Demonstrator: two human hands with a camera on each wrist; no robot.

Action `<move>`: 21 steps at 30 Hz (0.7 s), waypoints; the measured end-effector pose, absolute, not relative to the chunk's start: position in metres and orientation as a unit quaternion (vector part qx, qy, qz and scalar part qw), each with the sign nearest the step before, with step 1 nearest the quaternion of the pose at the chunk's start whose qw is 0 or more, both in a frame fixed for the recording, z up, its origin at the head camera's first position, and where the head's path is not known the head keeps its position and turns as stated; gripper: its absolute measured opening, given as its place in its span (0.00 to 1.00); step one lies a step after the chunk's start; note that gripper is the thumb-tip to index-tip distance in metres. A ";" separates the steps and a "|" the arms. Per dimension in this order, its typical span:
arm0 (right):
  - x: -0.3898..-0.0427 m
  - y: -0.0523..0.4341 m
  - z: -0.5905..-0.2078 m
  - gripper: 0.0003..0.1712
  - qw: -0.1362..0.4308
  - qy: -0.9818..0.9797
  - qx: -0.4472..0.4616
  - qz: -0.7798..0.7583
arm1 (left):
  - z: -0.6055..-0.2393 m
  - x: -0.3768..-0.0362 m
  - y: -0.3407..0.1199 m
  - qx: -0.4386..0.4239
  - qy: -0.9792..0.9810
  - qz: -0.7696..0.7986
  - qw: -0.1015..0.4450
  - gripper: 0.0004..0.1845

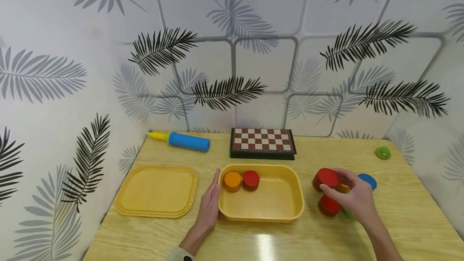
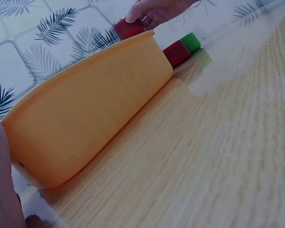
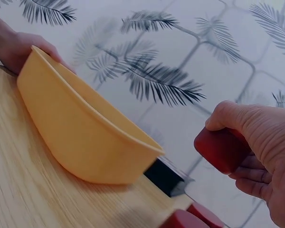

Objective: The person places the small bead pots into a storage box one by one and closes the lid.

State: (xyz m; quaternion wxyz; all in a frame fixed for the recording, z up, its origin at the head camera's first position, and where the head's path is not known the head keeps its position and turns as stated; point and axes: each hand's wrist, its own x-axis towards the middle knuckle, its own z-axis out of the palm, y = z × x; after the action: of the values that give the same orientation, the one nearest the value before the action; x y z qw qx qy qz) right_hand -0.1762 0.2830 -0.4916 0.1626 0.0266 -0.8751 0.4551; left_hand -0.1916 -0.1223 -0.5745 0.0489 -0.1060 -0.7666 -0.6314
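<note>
Head view: we note the yellow plastic tub [image 1: 262, 208] mid-table, our left hand [image 1: 209, 206] flat against its left wall, fingers straight. Our right hand [image 1: 357, 198] grasps a red wooden disc [image 1: 326, 178] lifted beside the tub's right side.

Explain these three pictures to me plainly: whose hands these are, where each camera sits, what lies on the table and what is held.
No machine here: a person's two bare hands. One camera sits on the head, one on each wrist. The left hand rests flat against the yellow tub, which holds an orange disc and a red disc. The right hand has a red disc in its grip, lifted above the other discs. Also on the wooden table: a yellow lid, a chessboard and a blue pump.
</note>
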 end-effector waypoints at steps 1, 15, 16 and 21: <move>-0.178 0.278 -0.491 0.31 0.157 -0.878 0.031 0.451 | -0.574 -0.192 -0.122 -0.106 -0.767 -0.631 0.050 0.29; -0.201 0.226 -0.495 0.30 0.117 -0.889 0.117 0.426 | -0.575 -0.191 -0.122 -0.108 -0.767 -0.631 0.044 0.29; -0.203 0.222 -0.496 0.30 0.115 -0.890 0.122 0.425 | -0.575 -0.190 -0.122 -0.108 -0.767 -0.631 0.045 0.29; -0.212 0.206 -0.496 0.31 0.091 -0.891 0.140 0.422 | -0.574 -0.191 -0.123 -0.109 -0.768 -0.629 0.049 0.29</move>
State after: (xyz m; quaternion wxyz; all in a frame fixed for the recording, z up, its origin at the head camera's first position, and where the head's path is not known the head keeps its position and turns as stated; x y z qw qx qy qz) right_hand -0.2120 0.2063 -0.4962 0.0907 0.1400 -0.8913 0.4217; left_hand -0.1914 -0.1229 -0.5741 0.0490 -0.1086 -0.7680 -0.6292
